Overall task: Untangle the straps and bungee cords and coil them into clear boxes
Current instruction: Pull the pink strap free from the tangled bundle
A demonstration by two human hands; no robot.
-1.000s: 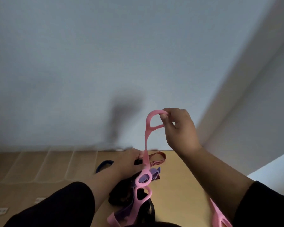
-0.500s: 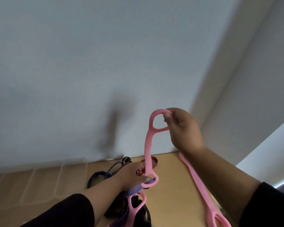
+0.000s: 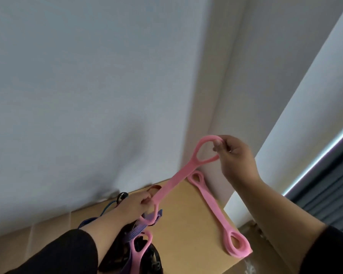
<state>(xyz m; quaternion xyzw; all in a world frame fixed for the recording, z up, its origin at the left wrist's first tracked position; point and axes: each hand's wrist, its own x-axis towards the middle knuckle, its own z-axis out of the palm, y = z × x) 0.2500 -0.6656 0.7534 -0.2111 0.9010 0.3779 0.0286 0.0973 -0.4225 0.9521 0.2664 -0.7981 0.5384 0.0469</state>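
Head view, nearest first: at the bottom edge a dark tangle of straps (image 3: 131, 252) lies on the tan table (image 3: 186, 224), with purple webbing (image 3: 135, 233) and another pink loop (image 3: 140, 248) woven through it; the frame cuts this heap off, so how many pieces are knotted there cannot be told. Just above it the left hand (image 3: 136, 203) has its fingers curled round the lower end of a pink strap (image 3: 172, 180), pinning it near the pile. That strap runs taut up and to the right to the right hand (image 3: 233, 155), whose thumb and fingers pinch the rim of its top loop, held well above the table. Beside it, a second pink strap (image 3: 216, 212) lies flat and apart along the table's right edge, seemingly already freed but not coiled. Farther back, near the wall (image 3: 87, 95), a blue cord (image 3: 107, 208), a black hook (image 3: 122, 195) and a brownish band (image 3: 153, 188) poke out behind the left hand, blurred. No clear box can be seen with any certainty, so by my judgement the work is early: untangling in progress, coiling and boxing all left.
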